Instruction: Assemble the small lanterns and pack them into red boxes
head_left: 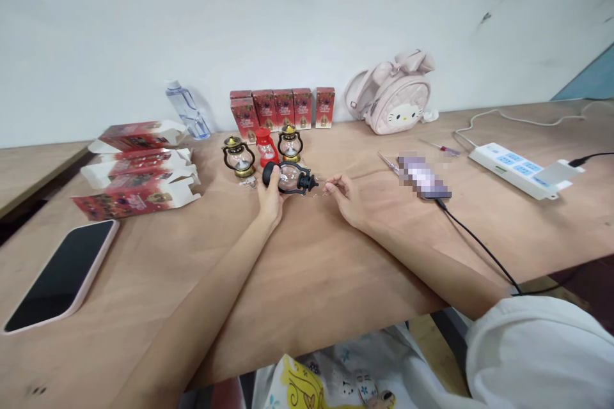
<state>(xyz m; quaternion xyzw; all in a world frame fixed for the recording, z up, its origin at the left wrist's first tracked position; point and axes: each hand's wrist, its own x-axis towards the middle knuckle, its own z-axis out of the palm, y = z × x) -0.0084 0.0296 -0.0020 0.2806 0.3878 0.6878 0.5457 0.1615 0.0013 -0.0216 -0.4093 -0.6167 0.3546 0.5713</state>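
Note:
My left hand [272, 200] is closed round the base of a small black lantern [290, 177], which lies tilted on its side with its top pointing right. Just right of that top, my right hand [346, 197] has thumb and fingers pinched together. Whatever may be between those fingertips is too small to name. Behind the black lantern stand a bronze-coloured lantern [239, 158], a red lantern [267, 148] and another bronze-coloured lantern [290, 144], all upright. Small clear bits [248, 183] lie beside the left one.
Opened red boxes [139, 195] lie at left, near a phone [62, 275]. Several red boxes [283, 108] stand by the wall, between a bottle [187, 108] and a pink bag [401, 102]. At right are a screwdriver [444, 149], a cabled phone [425, 177] and a power strip [513, 169].

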